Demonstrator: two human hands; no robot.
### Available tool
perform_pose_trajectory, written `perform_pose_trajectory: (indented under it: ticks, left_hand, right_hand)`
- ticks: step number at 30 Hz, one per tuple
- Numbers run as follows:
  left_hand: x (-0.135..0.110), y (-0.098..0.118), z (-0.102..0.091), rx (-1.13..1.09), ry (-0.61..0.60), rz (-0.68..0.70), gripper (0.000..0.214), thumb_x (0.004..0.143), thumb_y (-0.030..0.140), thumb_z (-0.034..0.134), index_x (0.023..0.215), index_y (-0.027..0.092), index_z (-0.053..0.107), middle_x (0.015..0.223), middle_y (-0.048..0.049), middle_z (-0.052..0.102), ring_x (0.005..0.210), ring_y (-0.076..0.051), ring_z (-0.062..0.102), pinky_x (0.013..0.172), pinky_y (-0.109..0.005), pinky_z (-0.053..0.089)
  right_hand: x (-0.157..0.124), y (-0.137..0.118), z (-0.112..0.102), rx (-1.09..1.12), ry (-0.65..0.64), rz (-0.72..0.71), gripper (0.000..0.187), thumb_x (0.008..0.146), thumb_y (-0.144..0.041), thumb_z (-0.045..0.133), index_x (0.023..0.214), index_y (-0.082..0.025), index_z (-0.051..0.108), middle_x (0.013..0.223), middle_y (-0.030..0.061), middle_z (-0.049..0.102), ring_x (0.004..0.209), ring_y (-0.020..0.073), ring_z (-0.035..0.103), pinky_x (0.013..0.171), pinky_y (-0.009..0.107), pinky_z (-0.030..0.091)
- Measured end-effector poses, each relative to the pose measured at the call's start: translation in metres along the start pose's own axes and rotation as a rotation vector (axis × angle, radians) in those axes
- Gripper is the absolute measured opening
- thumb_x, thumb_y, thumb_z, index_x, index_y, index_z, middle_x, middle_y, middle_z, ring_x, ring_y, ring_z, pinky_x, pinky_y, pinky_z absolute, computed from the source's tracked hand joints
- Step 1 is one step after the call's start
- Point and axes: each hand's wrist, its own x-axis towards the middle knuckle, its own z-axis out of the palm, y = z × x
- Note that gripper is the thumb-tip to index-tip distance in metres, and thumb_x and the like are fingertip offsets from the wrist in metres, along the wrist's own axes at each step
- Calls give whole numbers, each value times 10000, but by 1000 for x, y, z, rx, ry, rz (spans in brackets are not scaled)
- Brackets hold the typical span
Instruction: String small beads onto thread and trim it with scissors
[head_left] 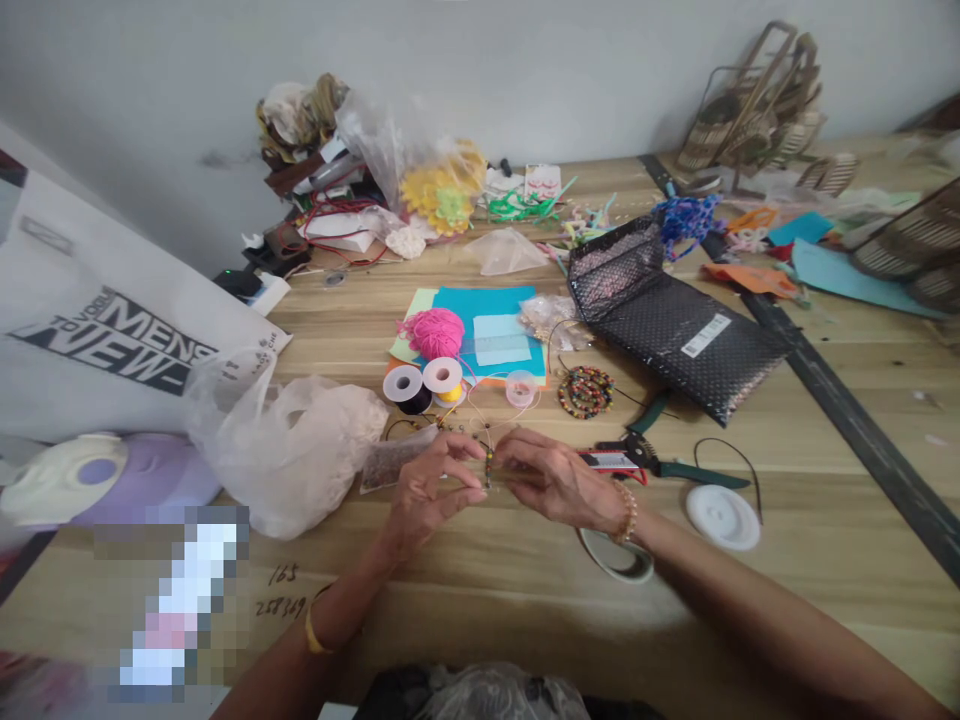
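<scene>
A short strand of small coloured beads [489,462] on a thin cord runs upright between my two hands, just above the wooden table. My left hand [431,482] is at its left, with the thumb and a fingertip closing at the strand's lower end. On the other side, the bent fingers of my right hand [553,478] meet the strand; their exact grip is partly hidden. Pale cord loops away past the strand toward a small clear spool [521,388]. Close by lie a coiled multicoloured bead string [586,391] and a clear bag of beads [390,462].
Beyond my hands stand a black thread spool [409,392], a yellow thread spool [448,385] and pink yarn [435,332]. Green-handled pliers [694,472], a white lid [724,517] and a tape roll [616,556] lie rightward. A black bubble mailer [675,325] and plastic bag [300,450] flank the area.
</scene>
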Motion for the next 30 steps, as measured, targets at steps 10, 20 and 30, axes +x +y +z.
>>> perform_pose_trajectory:
  ticks: [10,20,30]
  left_hand:
    - [-1,-3,0,-77,-22,-10,61,740,267,715,718,211,705,1070,-62,628,1012,-225,560,925,-407,421]
    - [-1,-2,-2,33,-4,-16,78,748,272,705,719,202,685,1072,-80,620,1026,-242,561,932,-434,424]
    - [1,-2,3,369,-82,183,64,780,218,662,728,184,678,1043,-101,615,1039,-246,547,925,-432,426]
  right_hand:
    - [-2,0,17,104,-122,84,175,888,-128,479,954,-154,639,842,56,674,712,136,603,674,235,468]
    - [0,-4,6,240,43,183,172,833,-139,520,977,-148,615,889,59,640,714,129,569,657,235,464]
    - [3,-19,1,854,-104,334,265,816,-381,633,882,-129,583,709,8,579,606,89,526,557,208,423]
